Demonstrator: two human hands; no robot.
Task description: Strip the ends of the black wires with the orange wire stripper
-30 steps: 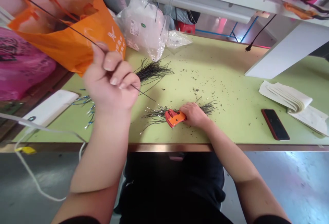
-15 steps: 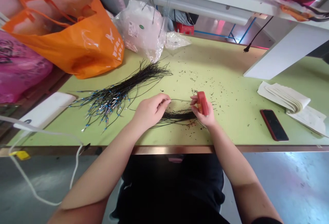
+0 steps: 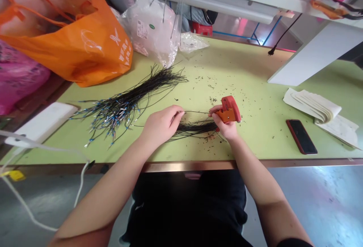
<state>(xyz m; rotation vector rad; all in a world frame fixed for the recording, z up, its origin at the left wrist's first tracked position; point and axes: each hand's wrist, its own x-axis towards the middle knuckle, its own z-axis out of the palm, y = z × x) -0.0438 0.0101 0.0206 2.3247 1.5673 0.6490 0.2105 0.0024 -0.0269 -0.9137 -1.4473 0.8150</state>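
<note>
A thin black wire (image 3: pixel 197 112) is stretched between my two hands. My left hand (image 3: pixel 164 123) pinches its left end between thumb and fingers. In my right hand (image 3: pixel 225 124) is a red and orange hand tool (image 3: pixel 230 110), and the fingertips of that hand touch the wire's right part. Just below lies a bundle of black wires (image 3: pixel 197 127), partly under both hands. Farther left is a larger pile of black wires (image 3: pixel 136 97) with blue and silver ends.
Black scraps dot the green table (image 3: pixel 255 126). An orange bag (image 3: pixel 93 46) and a clear plastic bag (image 3: pixel 154 31) stand at the back left. A phone (image 3: pixel 301 136) and folded papers (image 3: pixel 317 105) lie right. A white box (image 3: pixel 42 124) sits left.
The red tool has turned in my right hand, so its broad side and orange part now show. My left hand has shifted slightly left in the view.
</note>
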